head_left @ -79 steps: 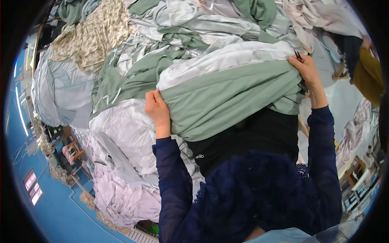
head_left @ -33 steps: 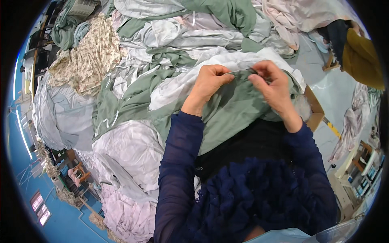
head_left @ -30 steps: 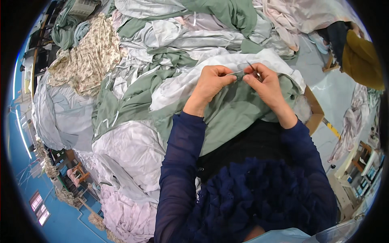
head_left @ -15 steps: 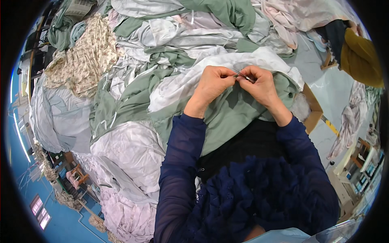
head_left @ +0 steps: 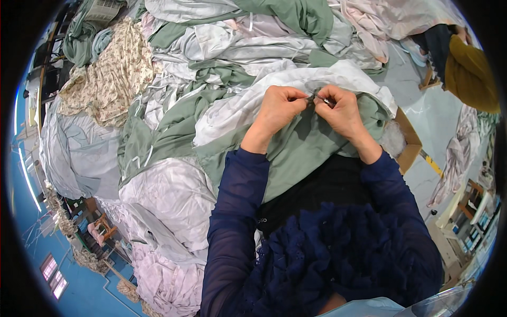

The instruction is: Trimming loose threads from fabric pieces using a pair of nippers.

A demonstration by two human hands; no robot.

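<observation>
A sage green cloth (head_left: 296, 153) with a white patterned side (head_left: 237, 113) lies across my lap and over the pile in front of me. At its upper edge my left hand (head_left: 277, 112) is closed in a pinch on the green cloth. Close beside it, my right hand (head_left: 339, 112) is closed around a small dark metal tool (head_left: 327, 101), which looks like thread snips. Its tip meets the cloth between the two hands. My fingers partly cover the tool, so its full shape is hidden.
Heaped white and green fabric (head_left: 211, 42) spreads ahead, with a floral cream cloth (head_left: 108, 76) at the left. An open cardboard box (head_left: 409, 140) holding white fluff stands by my right forearm. Part of another person in a mustard garment (head_left: 471, 74) shows at the far right.
The hands have drawn slightly apart at the fingertips, and the tool's tip has shifted a little. A bit of bunched green cloth now shows between them.
</observation>
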